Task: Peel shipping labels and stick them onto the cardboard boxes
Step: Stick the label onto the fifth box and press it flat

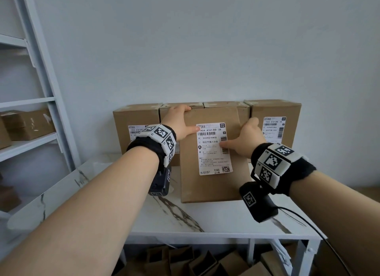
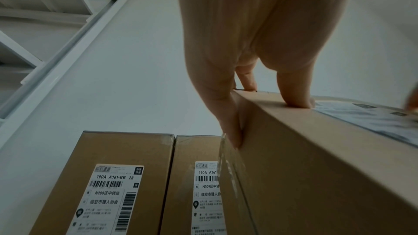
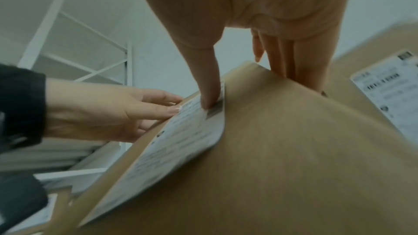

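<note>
A brown cardboard box (image 1: 213,185) stands on its lower edge on the table, leaning back towards the boxes behind it. A white shipping label (image 1: 211,152) is stuck on its front face. My left hand (image 1: 178,119) grips the box's top left corner, fingers curled over the top edge and thumb on the label's upper left corner. My right hand (image 1: 246,138) holds the right edge, fingers behind it, thumb pressing the label's right side. The left wrist view shows my left hand (image 2: 248,42) on the box (image 2: 316,167). The right wrist view shows my thumb on the label (image 3: 176,140).
A row of cardboard boxes (image 1: 135,117) lines the wall behind, the outer ones showing labels (image 1: 273,129). The white marbled table (image 1: 185,220) has bare room in front. A white shelf rack (image 1: 30,103) with boxes stands at left. More cardboard (image 1: 195,261) lies under the table.
</note>
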Tool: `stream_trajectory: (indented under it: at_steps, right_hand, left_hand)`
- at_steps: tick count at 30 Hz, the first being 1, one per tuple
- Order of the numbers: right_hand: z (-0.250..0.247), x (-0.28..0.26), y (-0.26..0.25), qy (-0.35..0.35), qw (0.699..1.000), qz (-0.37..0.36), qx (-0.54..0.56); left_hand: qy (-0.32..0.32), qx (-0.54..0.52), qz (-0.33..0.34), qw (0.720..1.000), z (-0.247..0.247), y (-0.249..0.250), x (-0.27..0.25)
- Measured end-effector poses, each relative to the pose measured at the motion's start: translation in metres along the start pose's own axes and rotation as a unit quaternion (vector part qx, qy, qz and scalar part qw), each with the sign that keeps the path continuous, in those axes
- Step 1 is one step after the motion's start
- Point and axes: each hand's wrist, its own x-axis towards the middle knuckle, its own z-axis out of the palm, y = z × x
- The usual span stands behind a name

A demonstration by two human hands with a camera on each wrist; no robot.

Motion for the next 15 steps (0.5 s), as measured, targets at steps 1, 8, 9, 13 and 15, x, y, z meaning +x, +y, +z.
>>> stream_trajectory:
  at_steps: [1,8,9,13,15]
  right_hand:
    - [-0.001,0.001,-0.005,0.002,1.000,-0.014,-0.008]
    - [-0.005,0.013,-0.026,-0.009,0.996,-0.049,-0.072]
    - [-0.006,0.014,-0.028,-0.012,0.996,-0.046,-0.077]
    - [0.000,0.018,-0.031,-0.024,0.996,-0.038,-0.081]
    - [0.002,0.021,-0.031,-0.019,0.995,-0.042,-0.089]
  left_hand:
    - [0.002,0.000,0.001,1.000,0.000,0.000,0.000]
    - [0.010,-0.001,0.003,1.000,-0.002,0.002,-0.003]
    - [0.011,-0.004,0.002,1.000,-0.002,0.002,-0.003]
    - [0.021,-0.011,-0.002,1.000,-0.002,0.003,-0.004]
    - [0.038,-0.012,-0.008,0.999,-0.001,0.005,-0.003]
